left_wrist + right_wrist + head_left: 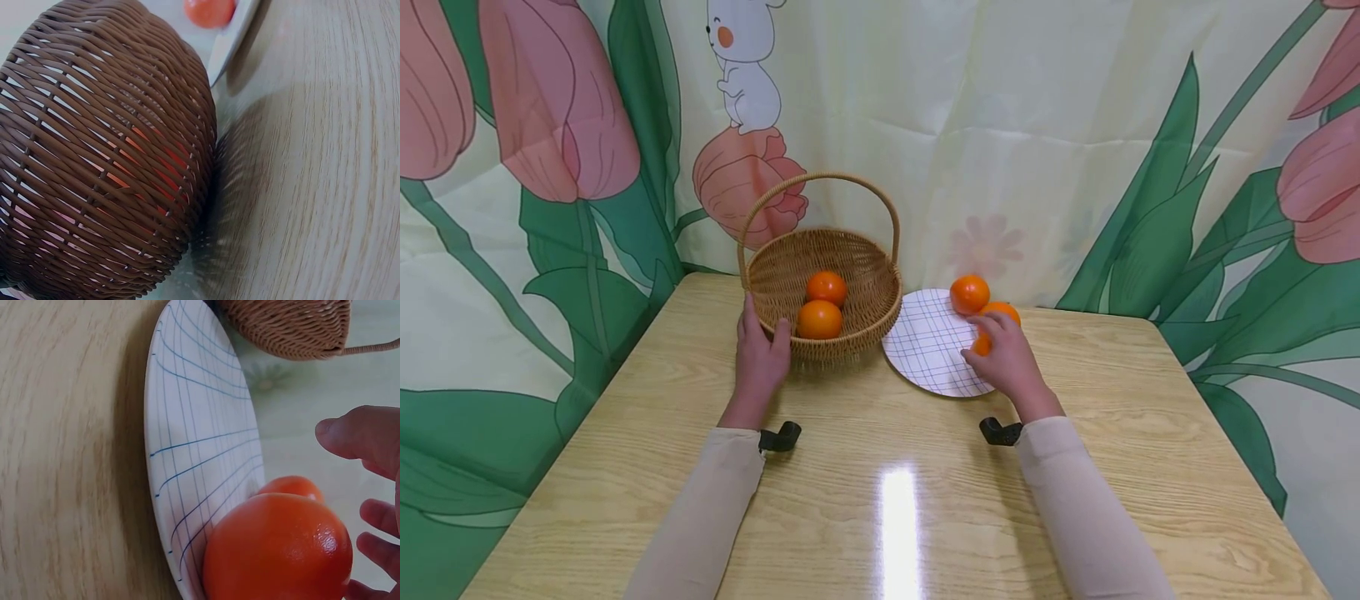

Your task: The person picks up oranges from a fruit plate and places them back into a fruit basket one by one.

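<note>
My left hand [762,358] rests against the front left side of a brown wicker basket [868,329], its fingers along the outside and its thumb at the front rim. Inside the basket lie two round, glossy orange fruits [820,319]. To its right is a white plate [925,342] with thin blue lines. My right hand [1007,358] is over the plate's right side, thumb and fingers apart. In the right wrist view, a large orange fruit [278,550] sits below the fingers, with a gap between. Another orange fruit [969,294] is at the plate's back edge.
The basket's tall arched handle [850,177] rises above it. Behind the light wooden table [850,517] hangs a curtain [1000,150] printed with tulips and a white animal. Each wrist wears a small black camera mount [781,437].
</note>
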The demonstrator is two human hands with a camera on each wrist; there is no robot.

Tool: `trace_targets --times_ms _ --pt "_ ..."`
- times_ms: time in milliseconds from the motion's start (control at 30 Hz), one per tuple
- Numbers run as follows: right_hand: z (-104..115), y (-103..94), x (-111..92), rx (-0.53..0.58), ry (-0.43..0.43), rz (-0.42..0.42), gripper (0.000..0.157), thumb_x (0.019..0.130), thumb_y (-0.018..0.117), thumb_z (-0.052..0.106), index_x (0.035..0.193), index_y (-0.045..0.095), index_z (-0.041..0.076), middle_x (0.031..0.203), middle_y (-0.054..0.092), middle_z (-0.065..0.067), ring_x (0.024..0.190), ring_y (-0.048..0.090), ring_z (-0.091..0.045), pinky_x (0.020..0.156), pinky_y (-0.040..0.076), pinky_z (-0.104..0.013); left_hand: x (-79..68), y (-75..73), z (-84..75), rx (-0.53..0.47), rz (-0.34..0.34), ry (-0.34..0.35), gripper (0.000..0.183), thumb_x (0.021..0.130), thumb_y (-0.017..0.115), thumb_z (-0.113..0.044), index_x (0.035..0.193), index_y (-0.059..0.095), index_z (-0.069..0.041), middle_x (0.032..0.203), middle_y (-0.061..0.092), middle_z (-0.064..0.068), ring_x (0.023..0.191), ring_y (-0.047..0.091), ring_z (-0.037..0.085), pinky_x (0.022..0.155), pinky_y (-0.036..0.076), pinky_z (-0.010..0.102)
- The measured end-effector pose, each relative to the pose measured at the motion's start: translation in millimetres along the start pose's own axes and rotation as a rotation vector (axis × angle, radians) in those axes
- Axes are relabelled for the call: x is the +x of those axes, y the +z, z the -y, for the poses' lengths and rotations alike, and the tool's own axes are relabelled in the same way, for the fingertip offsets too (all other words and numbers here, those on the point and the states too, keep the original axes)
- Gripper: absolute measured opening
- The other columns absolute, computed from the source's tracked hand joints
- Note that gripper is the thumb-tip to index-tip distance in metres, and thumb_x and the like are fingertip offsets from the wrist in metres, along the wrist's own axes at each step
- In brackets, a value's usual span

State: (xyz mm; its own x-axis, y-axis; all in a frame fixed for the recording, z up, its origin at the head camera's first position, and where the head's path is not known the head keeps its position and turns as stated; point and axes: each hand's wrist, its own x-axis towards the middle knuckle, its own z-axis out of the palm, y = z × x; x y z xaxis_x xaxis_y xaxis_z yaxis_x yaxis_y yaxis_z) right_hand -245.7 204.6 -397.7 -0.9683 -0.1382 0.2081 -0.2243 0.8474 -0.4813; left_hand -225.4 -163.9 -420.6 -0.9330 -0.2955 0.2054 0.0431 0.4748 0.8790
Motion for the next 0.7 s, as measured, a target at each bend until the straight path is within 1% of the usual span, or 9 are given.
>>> trace_targets --times_ms 233,400,700 --pt "-7 3.8 -3 -0.021 0.003 0.012 0.061 0.082 0.075 0.025 0.136 0.053 0.008 0.142 0.039 -0.017 0.127 0.040 -0.039 0.104 0.039 -0.058 -1.1 -0.6 1.8 -0.007 0.007 -0.012 0.077 0.098 0.045 -0.038 0.157 -0.002 -0.025 0.161 0.011 0.015 0.143 0.024 0.040 0.115 0.022 0.057" --pt "-11 6.2 -4 -0.038 0.015 0.023 0.064 0.082 0.076 0.026 0.138 0.051 0.008 0.144 0.037 -0.018 0.129 0.039 -0.042 0.104 0.039 -0.060 -1.3 -0.8 1.3 -0.009 0.012 -0.014 0.076 0.098 0.043 -0.040 0.157 -0.002 -0.025 0.162 0.010 0.014 0.144 0.024 0.040 0.115 0.023 0.057" --pt "-15 6.3 -6 -0.060 0.014 0.016 0.063 0.082 0.074 0.024 0.138 0.051 0.005 0.147 0.035 -0.021 0.131 0.034 -0.045 0.105 0.036 -0.062 0.3 -0.4 1.9 -0.010 0.007 0.000 0.077 0.097 0.042 -0.044 0.157 -0.002 -0.025 0.161 0.012 0.014 0.144 0.024 0.039 0.115 0.023 0.057"
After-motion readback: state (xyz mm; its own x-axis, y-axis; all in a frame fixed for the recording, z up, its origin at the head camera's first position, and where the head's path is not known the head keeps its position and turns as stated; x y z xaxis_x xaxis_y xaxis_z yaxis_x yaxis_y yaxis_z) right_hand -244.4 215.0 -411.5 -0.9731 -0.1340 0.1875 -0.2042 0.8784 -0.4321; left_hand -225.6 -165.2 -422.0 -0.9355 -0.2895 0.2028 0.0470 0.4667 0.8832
